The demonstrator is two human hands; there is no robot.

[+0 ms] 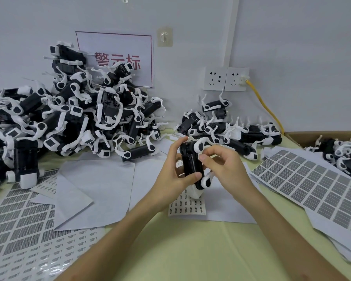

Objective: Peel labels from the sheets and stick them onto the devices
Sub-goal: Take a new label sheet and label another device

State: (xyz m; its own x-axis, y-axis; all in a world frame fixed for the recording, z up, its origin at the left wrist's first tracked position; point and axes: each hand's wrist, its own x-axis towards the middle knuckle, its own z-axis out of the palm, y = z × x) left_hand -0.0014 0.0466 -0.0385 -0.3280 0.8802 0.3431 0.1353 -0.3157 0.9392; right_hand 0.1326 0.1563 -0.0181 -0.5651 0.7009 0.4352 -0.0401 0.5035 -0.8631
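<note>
Dozens of devices (69,118) heap at ten o'clock; label sheets (304,179) lie at three. At centre the left hand (170,177) grips the held device (190,165), and the right hand (221,165) pinches a label (200,157) against its side. Sticking seems underway; next, press it flat.

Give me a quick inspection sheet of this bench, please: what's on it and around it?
Surface: pale yellow-green table, largely papered over.
Job's things: held device; left label sheets; right label sheets; small label sheet under the hands.
Clutter: big device pile, smaller pile, blank backing sheets.
Grips: left hand grips it; right hand pinches its side, any label too small to confirm.
Cables: yellow cable plugged into wall socket.
Surroundings: grey wall, red-lettered sign, cardboard box of devices at right.
</note>
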